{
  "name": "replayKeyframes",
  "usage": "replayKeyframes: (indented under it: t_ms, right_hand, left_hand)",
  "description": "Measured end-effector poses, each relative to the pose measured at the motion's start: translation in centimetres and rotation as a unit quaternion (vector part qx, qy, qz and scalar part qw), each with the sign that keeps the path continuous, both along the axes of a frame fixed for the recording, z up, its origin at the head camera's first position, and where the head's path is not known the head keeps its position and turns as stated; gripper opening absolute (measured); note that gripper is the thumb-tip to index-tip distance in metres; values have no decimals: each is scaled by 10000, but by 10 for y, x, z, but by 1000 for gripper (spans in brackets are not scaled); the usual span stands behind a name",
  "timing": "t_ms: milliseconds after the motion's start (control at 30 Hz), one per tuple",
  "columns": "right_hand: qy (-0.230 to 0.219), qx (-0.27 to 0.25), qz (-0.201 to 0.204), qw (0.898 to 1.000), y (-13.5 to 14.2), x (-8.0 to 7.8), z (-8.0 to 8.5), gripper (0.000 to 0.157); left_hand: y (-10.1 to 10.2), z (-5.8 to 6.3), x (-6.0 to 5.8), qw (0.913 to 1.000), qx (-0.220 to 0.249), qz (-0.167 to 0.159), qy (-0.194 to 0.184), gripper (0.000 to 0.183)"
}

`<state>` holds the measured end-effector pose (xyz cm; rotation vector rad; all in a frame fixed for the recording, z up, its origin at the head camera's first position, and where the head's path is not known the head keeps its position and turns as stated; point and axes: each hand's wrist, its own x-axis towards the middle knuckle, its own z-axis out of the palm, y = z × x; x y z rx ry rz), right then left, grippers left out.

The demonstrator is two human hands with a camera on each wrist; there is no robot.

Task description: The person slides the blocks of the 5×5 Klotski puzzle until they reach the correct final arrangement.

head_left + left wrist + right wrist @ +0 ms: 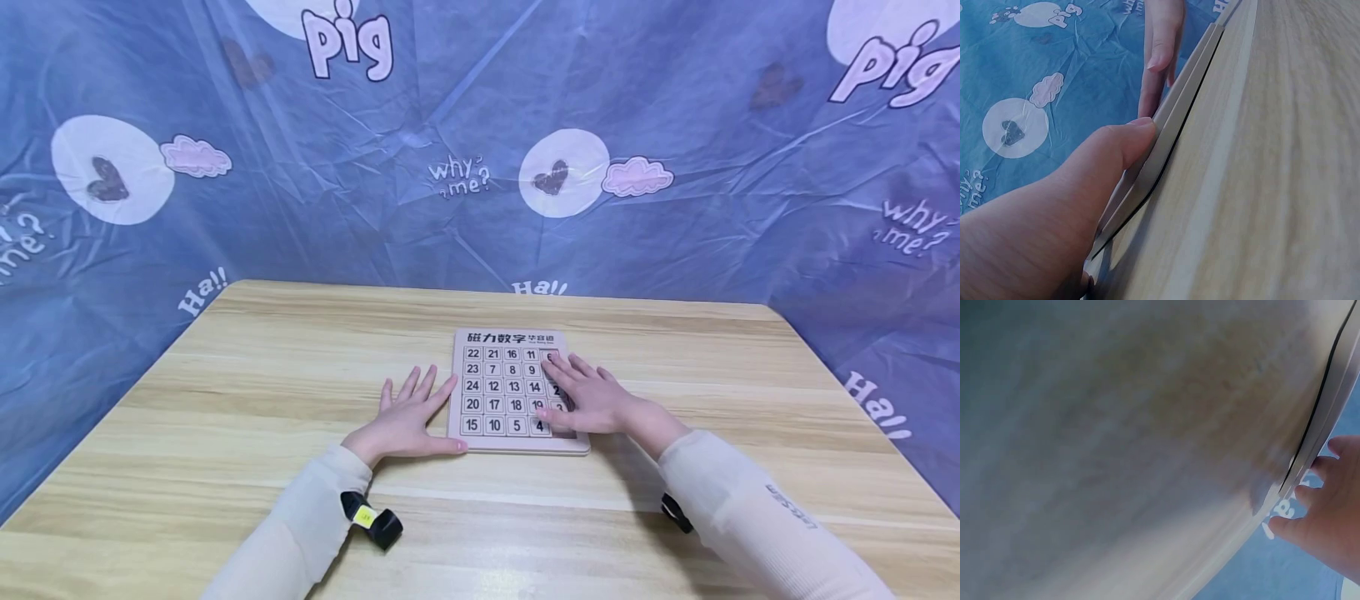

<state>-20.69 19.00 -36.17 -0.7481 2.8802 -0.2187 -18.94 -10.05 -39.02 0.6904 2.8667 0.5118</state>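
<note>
A magnetic number sliding puzzle [525, 446] lies flat on the wooden table, with printed lettering along its far edge and rows of numbered tiles [493, 387]. My left hand [408, 425] is at its left side, fingers spread and straight, the thumb on the near left corner. In the left wrist view that thumb [1125, 140] rests on the frame's edge. Over the right-hand columns my right hand [596, 400] is spread, its fingertips at the tiles. It partly hides the rightmost column, where a dark tile-free gap [564, 433] shows at the near right corner.
The light wooden table [262, 417] extends around the puzzle on all sides. Behind it hangs a blue printed cloth [360, 225]. A black camera strap [372, 521] sits on the left sleeve, and another [677, 512] on the right.
</note>
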Motion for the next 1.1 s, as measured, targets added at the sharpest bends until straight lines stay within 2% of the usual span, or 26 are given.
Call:
replayKeyframes:
  t_ms: [367,600,1100]
  right_hand:
    - [101,-203,168,9996,4,14,1,82]
    - [149,-147,224,9995,5,21,0,84]
    - [231,-132,309,9992,6,25,-2,84]
  left_hand:
    - [0,3,0,10000,-28,-25,42,99]
    - [1,4,1,10000,-25,-51,25,99]
    - [1,3,1,10000,-7,-31,-2,98]
